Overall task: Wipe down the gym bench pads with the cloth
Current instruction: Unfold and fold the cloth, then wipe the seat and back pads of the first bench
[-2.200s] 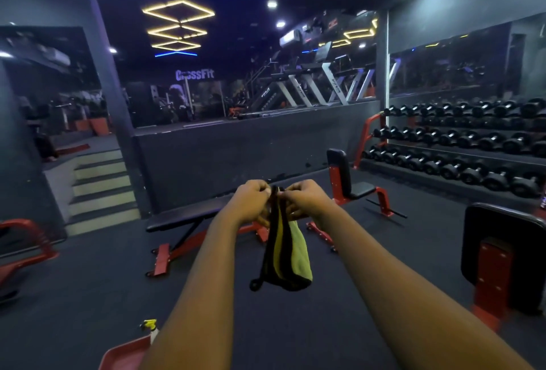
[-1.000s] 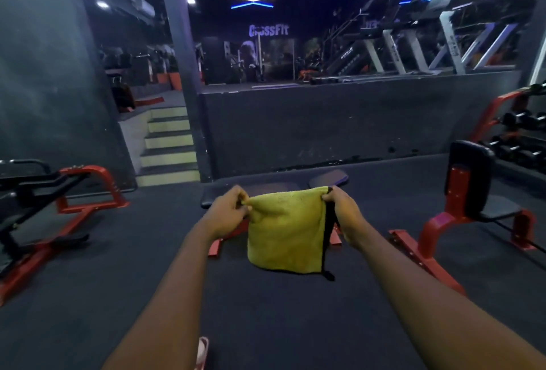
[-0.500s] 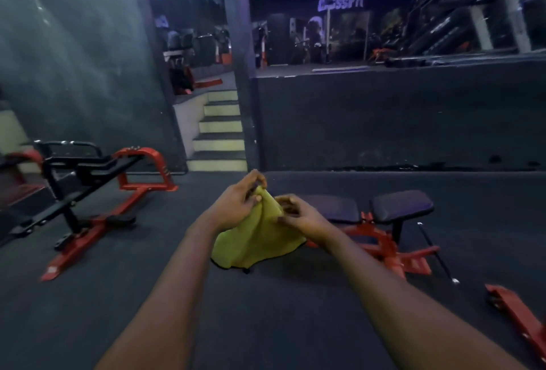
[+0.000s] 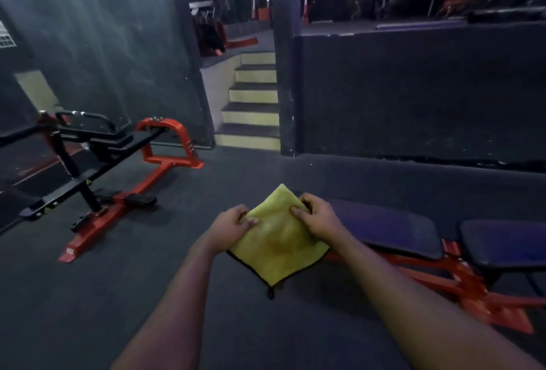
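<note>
Both hands pinch the yellow cloth [image 4: 277, 239] at opposite corners, the left hand [image 4: 229, 229] with thumb on top at the left corner, the right hand [image 4: 317, 218] curled round the far right edge, so it hangs spread as a diamond in the air in front of the person. It is not yet on any pad. The flat bench [image 4: 390, 229] lies low, ahead and to the right, its long back pad partly hidden behind the right wrist and the shorter seat pad [image 4: 505, 244] beyond it at the right edge of view.

As I judge it, the loose bottom corner with its dangling black tag could drag on the rubber floor [image 4: 141, 281] and pick up grit if the cloth is lowered slack. Red frame legs jut out under the pads, easy to trip on. Open floor lies to the left, before the red and black machine [image 4: 97, 162].
</note>
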`<control>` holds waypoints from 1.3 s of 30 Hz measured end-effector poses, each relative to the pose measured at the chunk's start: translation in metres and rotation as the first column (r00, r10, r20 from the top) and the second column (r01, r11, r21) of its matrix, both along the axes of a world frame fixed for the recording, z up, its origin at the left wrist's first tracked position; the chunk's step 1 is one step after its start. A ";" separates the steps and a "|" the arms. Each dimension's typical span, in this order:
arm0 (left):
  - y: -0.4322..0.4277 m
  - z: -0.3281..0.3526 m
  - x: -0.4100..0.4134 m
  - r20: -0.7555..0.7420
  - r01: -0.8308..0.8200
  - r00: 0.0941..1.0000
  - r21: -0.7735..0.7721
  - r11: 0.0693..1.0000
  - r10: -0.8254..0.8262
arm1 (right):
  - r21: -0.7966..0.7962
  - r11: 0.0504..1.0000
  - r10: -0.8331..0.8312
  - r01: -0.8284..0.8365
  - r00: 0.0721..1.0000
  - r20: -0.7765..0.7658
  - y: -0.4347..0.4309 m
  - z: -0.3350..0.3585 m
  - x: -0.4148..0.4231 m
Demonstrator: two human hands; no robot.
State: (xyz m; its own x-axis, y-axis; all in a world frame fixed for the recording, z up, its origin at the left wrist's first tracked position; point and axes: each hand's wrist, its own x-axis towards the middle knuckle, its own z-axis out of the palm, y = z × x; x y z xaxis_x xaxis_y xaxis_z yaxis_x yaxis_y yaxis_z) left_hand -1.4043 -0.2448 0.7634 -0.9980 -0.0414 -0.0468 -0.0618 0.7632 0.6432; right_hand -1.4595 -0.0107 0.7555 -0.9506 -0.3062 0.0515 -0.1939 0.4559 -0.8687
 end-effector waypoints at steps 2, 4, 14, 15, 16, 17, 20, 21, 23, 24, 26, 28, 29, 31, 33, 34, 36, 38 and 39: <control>-0.012 -0.013 -0.061 -0.005 -0.038 0.999 -0.013 0.999 0.038 | 0.012 0.997 -0.071 0.070 0.993 0.099 -0.011 -0.029 -0.053; -0.016 -0.028 -0.098 0.016 -0.014 1.000 -0.019 1.000 0.015 | 0.032 0.992 -0.124 0.120 0.980 0.155 -0.019 -0.054 -0.085; -0.051 -0.201 -0.344 0.226 0.058 0.973 -0.041 0.997 -0.047 | 0.112 0.934 -0.356 0.340 0.848 0.393 -0.065 -0.242 -0.300; -0.054 -0.221 -0.368 0.255 0.085 0.964 -0.050 0.995 -0.069 | 0.136 0.924 -0.380 0.357 0.828 0.412 -0.069 -0.260 -0.317; -0.055 -0.238 -0.386 0.287 0.110 0.954 -0.048 0.993 -0.092 | 0.159 0.915 -0.403 0.372 0.811 0.424 -0.072 -0.273 -0.330; -0.057 -0.255 -0.406 0.321 0.127 0.941 -0.046 0.991 -0.106 | 0.179 0.902 -0.431 0.392 0.794 0.429 -0.075 -0.285 -0.345; -0.063 -0.295 -0.463 0.351 0.198 0.919 -0.017 0.980 -0.179 | 0.232 0.844 -0.537 0.484 0.763 0.360 -0.084 -0.314 -0.383; -0.067 -0.312 -0.485 0.343 0.208 0.919 0.000 0.978 -0.196 | 0.263 0.823 -0.566 0.503 0.765 0.309 -0.089 -0.328 -0.397; -0.080 -0.365 -0.542 0.330 0.204 0.922 0.025 0.979 -0.200 | 0.371 0.769 -0.601 0.521 0.787 0.140 -0.112 -0.374 -0.437; -0.085 -0.384 -0.562 0.300 0.202 0.933 0.023 0.979 -0.199 | 0.426 0.749 -0.585 0.507 0.809 0.065 -0.124 -0.390 -0.448; -0.089 -0.391 -0.583 0.220 0.150 0.964 0.013 0.989 -0.150 | 0.565 0.746 -0.440 0.353 0.898 0.021 -0.140 -0.400 -0.457; -0.104 -0.421 -0.603 0.160 0.082 0.983 0.035 0.996 -0.086 | 0.682 0.701 -0.350 0.211 0.934 0.072 -0.169 -0.438 -0.467; -0.112 -0.435 -0.608 0.135 0.059 0.989 0.059 0.997 -0.066 | 0.708 0.679 -0.344 0.193 0.936 0.075 -0.181 -0.454 -0.468; -0.128 -0.462 -0.621 0.121 0.078 0.988 0.141 0.987 -0.095 | 0.745 0.627 -0.370 0.227 0.929 0.029 -0.208 -0.481 -0.474; -0.137 -0.479 -0.631 0.155 0.109 0.976 0.250 0.962 -0.151 | 0.756 0.590 -0.370 0.284 0.927 -0.059 -0.221 -0.493 -0.489; -0.141 -0.485 -0.637 0.176 0.109 0.970 0.294 0.950 -0.165 | 0.764 0.573 -0.369 0.297 0.926 -0.083 -0.221 -0.497 -0.503; -0.150 -0.495 -0.649 0.199 0.104 0.962 0.363 0.926 -0.186 | 0.773 0.551 -0.411 0.316 0.908 -0.078 -0.211 -0.500 -0.548; -0.158 -0.498 -0.658 0.215 0.085 0.959 0.407 0.910 -0.185 | 0.774 0.538 -0.478 0.335 0.877 -0.047 -0.195 -0.495 -0.594; -0.161 -0.499 -0.661 0.229 0.066 0.958 0.417 0.907 -0.175 | 0.777 0.528 -0.514 0.342 0.857 -0.029 -0.190 -0.493 -0.611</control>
State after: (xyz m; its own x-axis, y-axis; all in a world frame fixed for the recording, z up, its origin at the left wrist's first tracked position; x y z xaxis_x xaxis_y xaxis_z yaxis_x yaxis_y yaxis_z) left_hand -2.0652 -0.4053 0.2647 -0.9453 0.1550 -0.2870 -0.1894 0.4556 0.8698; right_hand -2.0701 -0.2002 0.2626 -0.9397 0.2919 -0.1784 0.3235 0.9277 -0.1864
